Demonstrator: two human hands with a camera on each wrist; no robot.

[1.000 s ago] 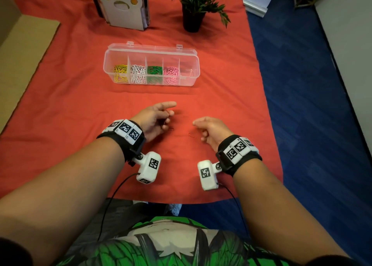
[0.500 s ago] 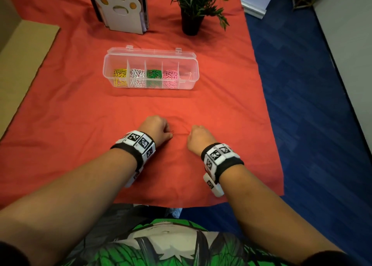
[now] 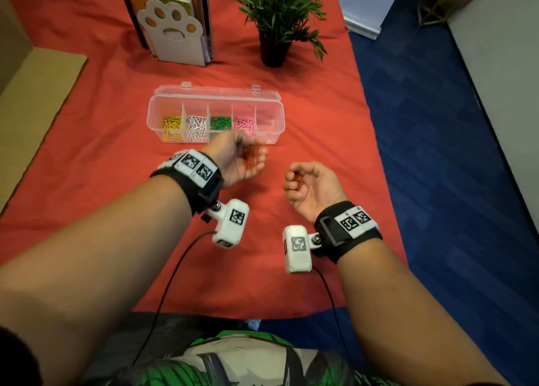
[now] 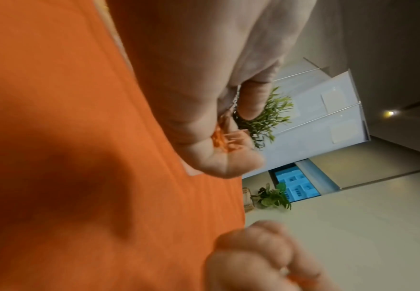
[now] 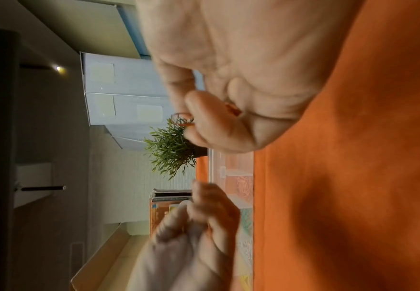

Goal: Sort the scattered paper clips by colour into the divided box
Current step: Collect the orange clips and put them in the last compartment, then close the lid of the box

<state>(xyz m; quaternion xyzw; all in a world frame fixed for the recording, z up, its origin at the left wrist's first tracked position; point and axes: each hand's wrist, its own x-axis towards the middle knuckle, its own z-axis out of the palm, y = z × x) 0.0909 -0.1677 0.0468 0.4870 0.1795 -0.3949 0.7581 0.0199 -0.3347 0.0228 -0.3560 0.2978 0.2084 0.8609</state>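
Two handfuls of red clips, ready for the box.
Left hand (image 3: 236, 159) cups red clips (image 3: 250, 156); right hand (image 3: 310, 185) fingers clench more; next, tip both into the near-empty end compartment of the box (image 3: 274, 114) just beyond the fingers.

I see an orange cloth (image 3: 110, 140) covering the tabletop, with blue carpet (image 3: 437, 158) along its right side and a pale wall (image 3: 501, 64) beyond. A potted plant (image 3: 277, 15) and a bookend (image 3: 172, 32) stand at the far end; cardboard (image 3: 32, 93) lies left.
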